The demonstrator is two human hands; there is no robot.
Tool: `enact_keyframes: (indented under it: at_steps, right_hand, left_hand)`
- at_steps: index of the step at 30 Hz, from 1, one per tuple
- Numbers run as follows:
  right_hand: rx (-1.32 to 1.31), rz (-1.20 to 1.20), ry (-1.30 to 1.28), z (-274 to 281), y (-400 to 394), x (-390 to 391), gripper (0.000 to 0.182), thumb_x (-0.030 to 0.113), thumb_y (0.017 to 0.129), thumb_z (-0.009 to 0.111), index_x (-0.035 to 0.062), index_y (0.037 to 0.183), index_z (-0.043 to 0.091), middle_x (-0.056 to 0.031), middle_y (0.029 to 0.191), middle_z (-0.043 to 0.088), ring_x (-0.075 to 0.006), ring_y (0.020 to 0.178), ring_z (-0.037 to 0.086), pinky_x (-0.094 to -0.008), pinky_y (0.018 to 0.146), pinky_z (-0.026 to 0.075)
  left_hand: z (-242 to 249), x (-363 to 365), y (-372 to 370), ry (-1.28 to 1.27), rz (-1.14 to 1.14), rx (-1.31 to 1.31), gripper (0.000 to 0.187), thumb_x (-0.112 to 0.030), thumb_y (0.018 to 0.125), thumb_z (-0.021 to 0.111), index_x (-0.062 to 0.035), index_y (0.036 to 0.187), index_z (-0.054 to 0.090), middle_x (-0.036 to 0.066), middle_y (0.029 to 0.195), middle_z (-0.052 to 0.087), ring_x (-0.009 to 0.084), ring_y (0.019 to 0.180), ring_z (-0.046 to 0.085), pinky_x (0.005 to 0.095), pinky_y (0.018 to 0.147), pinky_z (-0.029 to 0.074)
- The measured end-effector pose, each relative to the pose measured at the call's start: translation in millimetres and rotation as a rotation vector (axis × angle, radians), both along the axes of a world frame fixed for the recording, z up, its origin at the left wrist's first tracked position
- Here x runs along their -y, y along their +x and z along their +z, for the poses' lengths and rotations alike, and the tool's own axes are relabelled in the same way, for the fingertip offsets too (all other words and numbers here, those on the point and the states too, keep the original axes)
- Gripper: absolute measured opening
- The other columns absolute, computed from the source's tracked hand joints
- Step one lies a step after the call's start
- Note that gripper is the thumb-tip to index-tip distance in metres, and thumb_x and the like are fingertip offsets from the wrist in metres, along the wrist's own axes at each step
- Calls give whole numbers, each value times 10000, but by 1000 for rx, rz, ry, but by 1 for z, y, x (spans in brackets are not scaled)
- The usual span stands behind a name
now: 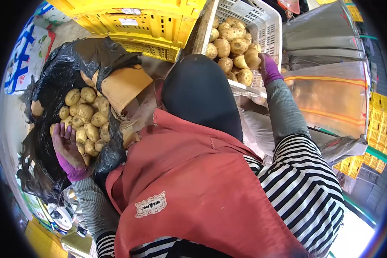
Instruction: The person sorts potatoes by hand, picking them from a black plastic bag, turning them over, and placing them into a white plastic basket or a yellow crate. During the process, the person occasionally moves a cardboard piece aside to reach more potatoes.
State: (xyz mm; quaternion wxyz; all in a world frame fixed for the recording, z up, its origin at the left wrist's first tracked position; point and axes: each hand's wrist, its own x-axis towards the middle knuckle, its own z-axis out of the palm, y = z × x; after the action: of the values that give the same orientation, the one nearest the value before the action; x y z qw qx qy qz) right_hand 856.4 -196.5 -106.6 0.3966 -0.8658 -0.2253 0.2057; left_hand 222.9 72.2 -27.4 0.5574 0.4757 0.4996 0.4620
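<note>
My left hand (68, 148), in a dirty purple glove, lies with its fingers spread at the left edge of a heap of potatoes (85, 112). That heap sits in a cardboard box (122, 87) lined with torn black plastic (51, 81). At the upper right my right hand (268, 68), gloved in purple too, has its fingers round a potato (253, 59). It is over the right side of a white plastic crate (266, 30), beside more potatoes (231, 45) inside.
Yellow crates (137, 23) are stacked at the top, left of the white crate. Grey and clear mesh bags (327, 92) stand at the right. A printed white and blue box (30, 58) is at the far left. My knee (200, 94) rises between the two potato containers.
</note>
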Motion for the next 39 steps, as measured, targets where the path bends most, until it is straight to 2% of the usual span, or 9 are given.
enact_keyframes:
  at_steps: [1, 4, 11, 18, 30, 31, 33, 36, 39]
  right_hand:
    - [515, 136, -196, -5, 1, -4, 354, 239, 978, 557, 5, 1244, 563, -125, 1103, 641, -197, 910, 636, -288, 797, 542]
    - [17, 44, 649, 75, -82, -76, 308, 178, 1020, 486, -39, 1222, 569, -162, 1133, 651, -232, 1021, 649, -338, 928, 510]
    - [-678, 781, 1066, 156, -293, -212, 447, 289, 1022, 431, -36, 1326, 471, -197, 1253, 585, -281, 1145, 584, -407, 1014, 448]
    - [-752, 723, 609, 124, -359, -257, 436, 247, 1030, 404, -62, 1334, 457, -204, 1250, 587, -280, 1131, 591, -396, 1006, 455]
    - [-851, 686, 682, 124, -361, -266, 395, 269, 1026, 462, -17, 1295, 506, -138, 1159, 624, -224, 1039, 605, -377, 962, 473]
    - [-873, 698, 677, 124, -361, -267, 404, 269, 1027, 457, -21, 1306, 492, -137, 1167, 619, -225, 1046, 602, -381, 963, 473]
    - [-863, 700, 630, 122, -359, -270, 424, 256, 1031, 429, -43, 1330, 464, -167, 1211, 598, -248, 1094, 594, -387, 983, 466]
    - [-787, 698, 525, 114, -360, -274, 450, 237, 1040, 381, -76, 1357, 440, -225, 1280, 571, -292, 1173, 584, -386, 1023, 454]
    - [-703, 731, 493, 110, -360, -274, 461, 275, 1043, 394, -64, 1348, 462, -201, 1258, 591, -274, 1157, 594, -370, 1018, 458]
  left_hand:
    - [1, -1, -1, -10, 3, -27, 566, -378, 1026, 425, 10, 1436, 382, 167, 1422, 451, 259, 1254, 495, 394, 1106, 368]
    - [-2, -8, -13, -67, 74, 22, 579, -399, 1010, 465, -11, 1434, 391, 169, 1419, 445, 266, 1222, 508, 389, 1079, 389]
    - [-24, -62, -3, -358, -119, -185, 515, -424, 948, 577, -25, 1272, 544, 89, 1191, 578, 178, 1053, 587, 301, 939, 476]
    - [-141, -66, 6, -548, -1076, -1353, 705, -530, 907, 502, 6, 1365, 469, 221, 1380, 510, 291, 1253, 512, 429, 1048, 405]
    - [-219, -51, -52, -552, -1013, -1196, 903, -742, 849, 441, 12, 1343, 486, 271, 1175, 601, 318, 1106, 612, 392, 908, 492]
    - [-198, -50, -33, -711, -912, -1201, 624, -563, 922, 511, -210, 1433, 445, 235, 1288, 543, 316, 1069, 632, 396, 872, 519]
    - [-266, -51, -52, -680, -1107, -1143, 575, -436, 918, 580, -238, 1438, 435, 238, 1290, 518, 321, 1077, 630, 409, 873, 529]
    - [-169, -47, 4, -523, -1367, -1254, 578, -156, 904, 608, -262, 1440, 420, 233, 1247, 507, 302, 1081, 622, 413, 832, 555]
    - [-180, -56, -17, -562, -1304, -1058, 522, -214, 907, 586, -135, 1404, 447, 193, 1193, 556, 265, 913, 649, 366, 735, 570]
